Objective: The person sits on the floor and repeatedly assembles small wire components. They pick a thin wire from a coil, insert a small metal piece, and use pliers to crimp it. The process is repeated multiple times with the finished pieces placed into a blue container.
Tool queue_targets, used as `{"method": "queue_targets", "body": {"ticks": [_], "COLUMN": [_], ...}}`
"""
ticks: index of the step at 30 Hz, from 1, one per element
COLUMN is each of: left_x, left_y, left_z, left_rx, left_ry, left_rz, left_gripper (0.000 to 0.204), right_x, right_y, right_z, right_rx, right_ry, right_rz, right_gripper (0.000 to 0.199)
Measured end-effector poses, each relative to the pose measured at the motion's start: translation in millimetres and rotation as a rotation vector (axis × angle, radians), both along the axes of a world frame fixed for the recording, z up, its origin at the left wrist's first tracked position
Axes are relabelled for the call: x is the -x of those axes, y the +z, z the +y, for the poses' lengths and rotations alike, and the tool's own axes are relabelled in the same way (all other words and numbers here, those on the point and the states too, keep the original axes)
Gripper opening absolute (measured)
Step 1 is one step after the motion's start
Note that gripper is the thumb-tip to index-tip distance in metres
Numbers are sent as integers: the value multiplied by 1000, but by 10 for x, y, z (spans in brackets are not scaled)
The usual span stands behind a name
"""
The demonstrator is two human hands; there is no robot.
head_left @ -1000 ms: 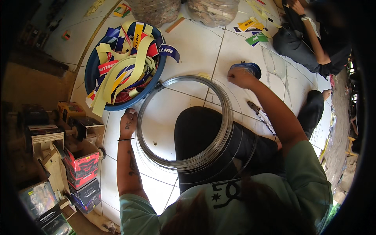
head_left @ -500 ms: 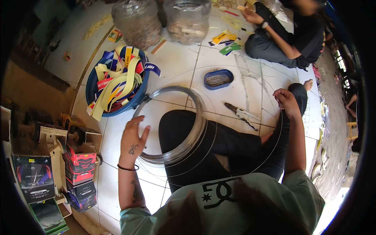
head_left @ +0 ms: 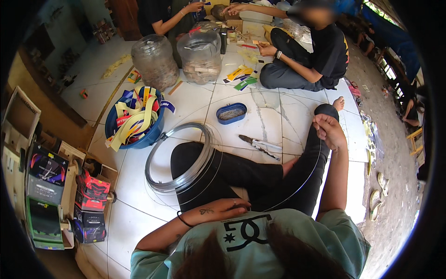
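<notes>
Right hand (head_left: 330, 131) is pinched on thin silvery wire (head_left: 303, 185), apparently raised to clear the round grey metal coil (head_left: 173, 186), while any grip by the left hand (head_left: 218, 209) cannot be told.

A head-worn fisheye looks down and ahead over shirt (head_left: 251, 253) and tiled floor (head_left: 186, 100).

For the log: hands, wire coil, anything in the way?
Right hand pinching wire strand; left hand by shirt, nothing seen in it. Wire coil at left knee. Possible snag: pliers lying nearby.
</notes>
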State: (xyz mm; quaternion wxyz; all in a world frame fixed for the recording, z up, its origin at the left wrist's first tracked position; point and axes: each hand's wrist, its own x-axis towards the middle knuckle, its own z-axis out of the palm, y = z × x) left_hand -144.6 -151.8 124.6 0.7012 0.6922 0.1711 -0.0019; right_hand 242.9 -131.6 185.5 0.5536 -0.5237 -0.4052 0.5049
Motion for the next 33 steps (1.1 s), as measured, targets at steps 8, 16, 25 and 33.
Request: {"method": "queue_targets", "body": {"ticks": [8,16,25,33], "left_x": [563,1173,2518,2661], "left_y": [-161,-110,-587,-169], "left_z": [-474,-936,-1411,-985], "left_rx": [-304,-884,-1230,-1060], "left_ry": [326,619,1019,554], "left_rz": [121,130,281,929], "left_gripper": [22,25,25,19], "right_x": [-83,582,1026,1458], "right_y": [-257,-799,-527,-347], "right_z": [-187,586,1218,900], "right_rx": [47,307,263,86], "right_ry": [-12,211,317,458], "right_rz": [131,636,502,326], "right_gripper": [11,17,21,10]}}
